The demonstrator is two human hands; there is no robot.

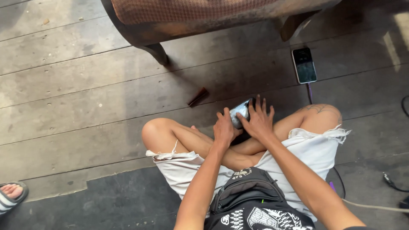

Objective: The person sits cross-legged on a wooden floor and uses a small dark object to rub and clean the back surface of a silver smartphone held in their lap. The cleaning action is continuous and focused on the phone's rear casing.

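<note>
**Both hands on the shiny gadget, right over your crossed legs**

So you're sitting cross-legged on the plank floor (76, 89), and both of your hands are wrapped onto one small silvery device (239, 112), held just above your crossed shins. I'll use that device as the anchor for everything else.

The device looks glossy, grey-silver with a darker end, rounded at the corners. Its long axis runs on a diagonal: the lower end sits toward your left hand (223, 129), the upper end points up and to the right, away from your body and roughly toward the phone (304, 64). Honestly, it's mostly covered by fingers, so I can't tell exactly what kind of gadget it is.

Your left hand grips the lower-left end, fingers curled over the edge. Your right hand (259, 120) lies over the upper-right part, fingers spread and pressed down on it, so that's a hold too, not a loose hover.

Around the device:
- The phone lies flat on the floor, up and to the right of it, well apart, screen up, with a cable running off its bottom edge.
- A small brown stick-like piece (198, 96) lies on the floor just up and left of it.
- A wooden chair (170, 25) with a woven seat stands beyond it, further from you.
- A black pouch (249, 194) sits at your waist, below it in the view.
- Far off to the lower left, someone else's sandalled foot (11, 194).
</note>
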